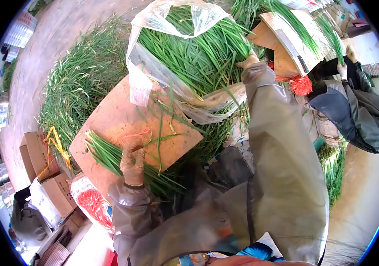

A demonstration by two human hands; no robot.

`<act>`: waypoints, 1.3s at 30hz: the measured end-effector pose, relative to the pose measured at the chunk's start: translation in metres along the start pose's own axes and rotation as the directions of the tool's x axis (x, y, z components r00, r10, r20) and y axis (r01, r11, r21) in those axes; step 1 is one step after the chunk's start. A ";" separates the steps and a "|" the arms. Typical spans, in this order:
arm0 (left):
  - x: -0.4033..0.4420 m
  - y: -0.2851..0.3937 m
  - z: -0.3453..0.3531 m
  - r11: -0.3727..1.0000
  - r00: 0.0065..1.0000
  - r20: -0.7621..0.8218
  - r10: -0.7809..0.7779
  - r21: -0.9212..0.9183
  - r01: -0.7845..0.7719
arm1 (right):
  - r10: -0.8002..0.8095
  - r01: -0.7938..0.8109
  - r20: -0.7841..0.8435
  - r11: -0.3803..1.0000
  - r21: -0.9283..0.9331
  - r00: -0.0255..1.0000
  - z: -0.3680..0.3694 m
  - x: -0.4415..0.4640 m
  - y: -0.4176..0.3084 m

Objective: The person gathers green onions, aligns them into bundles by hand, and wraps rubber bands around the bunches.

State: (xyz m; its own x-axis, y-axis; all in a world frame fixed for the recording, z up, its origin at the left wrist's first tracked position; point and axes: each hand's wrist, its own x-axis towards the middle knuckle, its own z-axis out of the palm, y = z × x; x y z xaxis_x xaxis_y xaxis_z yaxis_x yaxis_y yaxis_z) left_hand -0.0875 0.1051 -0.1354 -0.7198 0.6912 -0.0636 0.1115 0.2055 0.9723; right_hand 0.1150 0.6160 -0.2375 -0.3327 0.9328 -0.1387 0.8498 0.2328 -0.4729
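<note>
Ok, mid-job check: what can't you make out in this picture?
All in the head view:
Right hand: its fingertips are partly hidden by the greens; grip unclear.
Green bunch: its middle is covered by the left hand.
Clear bag: its bottom is hidden under the greens.
Lower cardboard box: its print is too small.

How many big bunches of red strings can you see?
2. One red bunch is at the lower left, by the tan board; the other red bunch is at the upper right, below the white board. More may be hidden.
</note>
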 end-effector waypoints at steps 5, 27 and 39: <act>0.006 0.004 0.008 0.998 0.997 0.034 -0.069 0.015 0.069 | 0.181 -0.146 0.261 0.978 -0.150 0.948 -0.010 0.011 -0.011; -0.002 0.010 0.017 0.963 0.978 0.209 0.027 0.259 -0.082 | -0.044 0.117 0.206 0.927 -0.358 0.978 0.026 -0.148 -0.139; -0.019 0.030 0.006 0.963 0.964 0.257 0.067 0.235 -0.129 | -0.083 -0.229 0.612 0.881 0.413 0.786 -0.003 -0.113 -0.112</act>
State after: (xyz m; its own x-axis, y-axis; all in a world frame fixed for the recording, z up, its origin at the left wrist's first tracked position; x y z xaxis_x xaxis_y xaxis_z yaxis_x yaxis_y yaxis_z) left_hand -0.0662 0.1027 -0.1060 -0.5102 0.8584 -0.0544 0.3618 0.2715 0.8918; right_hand 0.0587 0.4852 -0.1665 -0.5823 0.5457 -0.6026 0.6562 -0.1221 -0.7447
